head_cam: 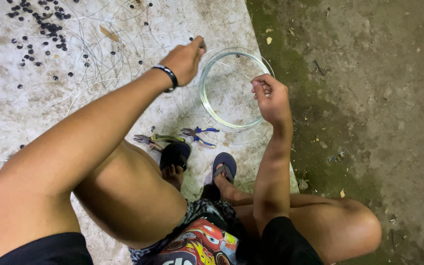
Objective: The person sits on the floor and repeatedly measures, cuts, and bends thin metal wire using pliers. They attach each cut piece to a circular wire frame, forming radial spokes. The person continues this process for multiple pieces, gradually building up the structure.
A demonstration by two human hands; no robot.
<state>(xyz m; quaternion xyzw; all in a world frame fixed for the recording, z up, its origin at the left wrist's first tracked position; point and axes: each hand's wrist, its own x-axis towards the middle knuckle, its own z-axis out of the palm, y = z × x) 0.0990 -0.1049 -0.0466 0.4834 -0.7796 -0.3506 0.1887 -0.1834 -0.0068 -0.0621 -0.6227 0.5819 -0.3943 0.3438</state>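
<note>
A coil of thin pale wire point(207, 100) lies in a ring on the whitish mat point(35, 108) in front of me. My left hand point(185, 60), with a black band on its wrist, reaches out to the ring's upper left edge with fingers pinched on a strand of the wire. My right hand point(270, 98) is at the ring's right side, fingers closed on the wire there. I am squatting, and my feet in dark sandals point(175, 154) rest just below the coil.
Two pliers lie by my feet: one with green handles point(160, 139), one with blue handles point(199, 136). Several small dark beads point(50, 27) and loose cut wires point(99, 64) are scattered at upper left. Bare mossy concrete floor point(369, 88) lies to the right.
</note>
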